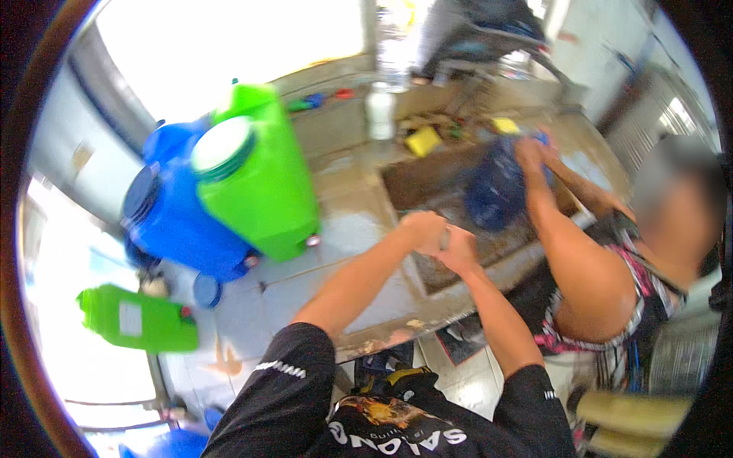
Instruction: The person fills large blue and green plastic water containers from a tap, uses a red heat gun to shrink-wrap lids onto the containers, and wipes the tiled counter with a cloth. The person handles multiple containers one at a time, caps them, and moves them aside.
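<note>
My left hand [422, 231] and my right hand [460, 249] meet over the near left part of a basin sink [424, 273] with a brown, wet-looking interior. Their fingers are curled against each other. A small greyish patch shows between them, but blur hides whether it is a held object. Just beyond them, a dark blue translucent water jug [493, 189] tilts over the sink. A co-worker's hands [532, 150] grip it at the top.
Blue [192, 214] and green [263, 189] jerrycans stand left on the tiled counter [298, 292], near a loose blue cap [207, 290]. Another green jerrycan [140, 319] lies farther left. Behind the sink are a white bottle [381, 111] and a yellow sponge [422, 142]. A co-worker [595, 286] is close on the right.
</note>
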The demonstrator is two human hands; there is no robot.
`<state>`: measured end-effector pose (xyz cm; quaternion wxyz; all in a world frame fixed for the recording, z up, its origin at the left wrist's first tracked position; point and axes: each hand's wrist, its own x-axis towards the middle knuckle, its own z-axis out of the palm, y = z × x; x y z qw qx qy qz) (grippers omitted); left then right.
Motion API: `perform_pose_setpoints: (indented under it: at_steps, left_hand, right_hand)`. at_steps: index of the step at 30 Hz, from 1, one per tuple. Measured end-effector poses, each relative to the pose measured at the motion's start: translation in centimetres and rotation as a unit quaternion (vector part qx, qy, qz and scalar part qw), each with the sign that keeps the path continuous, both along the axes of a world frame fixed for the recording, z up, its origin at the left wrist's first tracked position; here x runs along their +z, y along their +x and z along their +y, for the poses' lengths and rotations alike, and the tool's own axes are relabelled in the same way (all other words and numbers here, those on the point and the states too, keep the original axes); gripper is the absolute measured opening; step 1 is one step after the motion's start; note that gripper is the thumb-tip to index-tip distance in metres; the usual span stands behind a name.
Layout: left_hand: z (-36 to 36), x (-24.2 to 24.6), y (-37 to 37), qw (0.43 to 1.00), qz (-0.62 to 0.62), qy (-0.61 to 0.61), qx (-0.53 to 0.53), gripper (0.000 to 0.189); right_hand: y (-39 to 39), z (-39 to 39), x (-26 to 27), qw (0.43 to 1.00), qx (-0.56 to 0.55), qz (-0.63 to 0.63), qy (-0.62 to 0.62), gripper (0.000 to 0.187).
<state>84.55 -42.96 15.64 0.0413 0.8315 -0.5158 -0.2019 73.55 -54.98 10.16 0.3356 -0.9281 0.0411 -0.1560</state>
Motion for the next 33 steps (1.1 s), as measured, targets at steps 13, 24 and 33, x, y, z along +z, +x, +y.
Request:
perform_pose_setpoints:
  at_steps: [13, 24, 33]
  left_hand:
    - [38.6, -9.5, -19.0, 0.839, 0.063, -0.267, 0.470, 0.070]
    - [48.1, 7.4, -51.1, 0.611, 0.001, -0.466, 0.640, 0.044]
    - [40.6, 18.8, -60.1, 0.700, -0.007, -0.691, 0.179, 0.022]
  right_hand:
    - [-0.6, 6.4, 1.8, 0.960, 0.110, 0.249, 0.057, 0.063]
    - [-1.4, 44.1, 6.2, 0.719, 0.682, 0.110, 0.074, 0.095]
    - [-14.8, 51.6, 4.4, 0.739, 0.616, 0.220, 0.161, 0.070]
